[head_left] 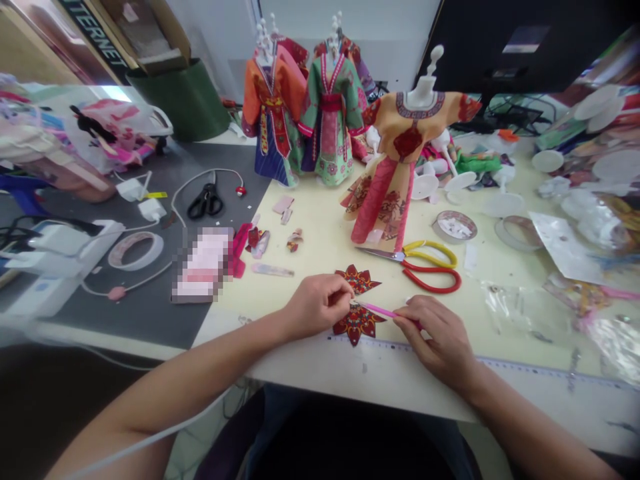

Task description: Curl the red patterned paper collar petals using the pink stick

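A thin pink pen-like tool [377, 310] with a pale, narrow tip is gripped in my right hand [440, 340]. Its tip points left and meets the pinched fingers of my left hand [320, 303]. Whatever those left fingers hold is too small to make out. Under and beside the left fingertips lie two dark red, petal-edged ornamental pieces, an upper one [356, 280] and a lower one [356, 325], both flat on the table. A long ruler [500, 367] runs along the front, partly beneath my right hand.
Scissors with red and yellow handles [415, 262] lie ahead. Dressed doll forms stand behind, the nearest in a tan dress [407, 140]. Left are a phone-like pink object [205, 265], black scissors [205, 200] and a tape roll [136, 251]. Plastic bags [525, 310] lie right.
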Motion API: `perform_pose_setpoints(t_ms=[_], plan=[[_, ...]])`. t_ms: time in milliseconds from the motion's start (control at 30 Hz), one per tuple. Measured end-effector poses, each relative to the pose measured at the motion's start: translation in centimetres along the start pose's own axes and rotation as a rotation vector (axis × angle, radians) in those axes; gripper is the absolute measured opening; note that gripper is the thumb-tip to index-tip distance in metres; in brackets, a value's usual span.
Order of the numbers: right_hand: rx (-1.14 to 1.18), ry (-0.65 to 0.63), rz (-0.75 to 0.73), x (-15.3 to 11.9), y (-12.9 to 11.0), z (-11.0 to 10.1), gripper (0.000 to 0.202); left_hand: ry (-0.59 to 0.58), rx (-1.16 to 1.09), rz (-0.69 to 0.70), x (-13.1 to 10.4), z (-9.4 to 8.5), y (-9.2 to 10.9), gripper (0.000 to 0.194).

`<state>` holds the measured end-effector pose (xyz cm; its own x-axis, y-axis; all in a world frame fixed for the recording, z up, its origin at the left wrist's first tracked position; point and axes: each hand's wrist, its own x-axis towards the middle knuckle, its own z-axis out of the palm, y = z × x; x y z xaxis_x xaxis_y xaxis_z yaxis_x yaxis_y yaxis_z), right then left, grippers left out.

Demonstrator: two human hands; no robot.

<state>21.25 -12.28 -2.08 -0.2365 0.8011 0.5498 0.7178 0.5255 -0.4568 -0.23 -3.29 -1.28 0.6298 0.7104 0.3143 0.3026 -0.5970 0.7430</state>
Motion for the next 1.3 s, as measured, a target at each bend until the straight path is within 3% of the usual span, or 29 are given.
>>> perform_pose_setpoints(t_ms=[100, 300, 633, 900, 1033, 1133, 1300], plan=[[0.005, 0.006, -0.003, 0.00, 0.01, 0.02, 0.008, -0.031, 0.023, -0.070, 0.12, -0.48, 0.13, 0.016], [-0.002, -0.003, -0.006, -0.04, 0.08, 0.07, 0.007, -0.156, 0.020, 0.044, 0.03, -0.25, 0.22, 0.017], [-0.002, -0.006, -0.015, 0.38, -0.29, -0.07, 0.006, -0.123, 0.129, 0.173, -0.08, -0.01, -0.09, 0.030], [-0.018, 0.006, -0.062, 0.15, -0.19, 0.11, 0.011, -0.205, -0.113, -0.116, 0.04, -0.14, 0.62, 0.031], [-0.081, 0.036, -0.142, 0.25, -0.23, 0.14, 0.014, -0.218, -0.153, -0.181, 0.14, -0.22, 0.63, 0.033], [-0.106, 0.036, -0.166, 0.33, -0.21, 0.09, 0.014, -0.183, -0.036, -0.102, -0.02, -0.09, 0.48, 0.032], [-0.077, -0.004, -0.099, 0.35, -0.02, 0.08, 0.006, -0.093, 0.228, 0.191, -0.28, 0.13, 0.41, 0.028]])
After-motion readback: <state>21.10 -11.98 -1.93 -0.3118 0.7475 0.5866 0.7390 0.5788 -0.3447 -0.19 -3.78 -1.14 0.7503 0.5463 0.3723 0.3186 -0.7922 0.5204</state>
